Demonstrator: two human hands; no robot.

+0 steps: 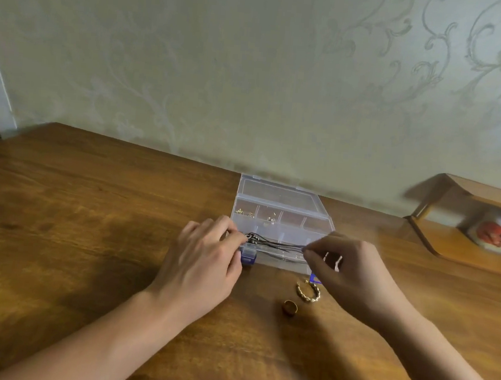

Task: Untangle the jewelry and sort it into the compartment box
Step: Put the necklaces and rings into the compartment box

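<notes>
Stretched between two pinching grips: a thin black cord necklace with small metal beads (274, 245), beaded end nipped by the left hand (206, 257), far end by the right hand (347, 268), long axis running straight across from one grip to the other. Hung just above the near row of the clear plastic compartment box with blue latches (282, 206), directly beyond both sets of knuckles, so probably only a short drop forward and down needed. Left near the right wrist on the wooden tabletop (87, 220): a gold beaded open hoop (308, 293) and a gold band ring (289, 307); neither touched.
</notes>
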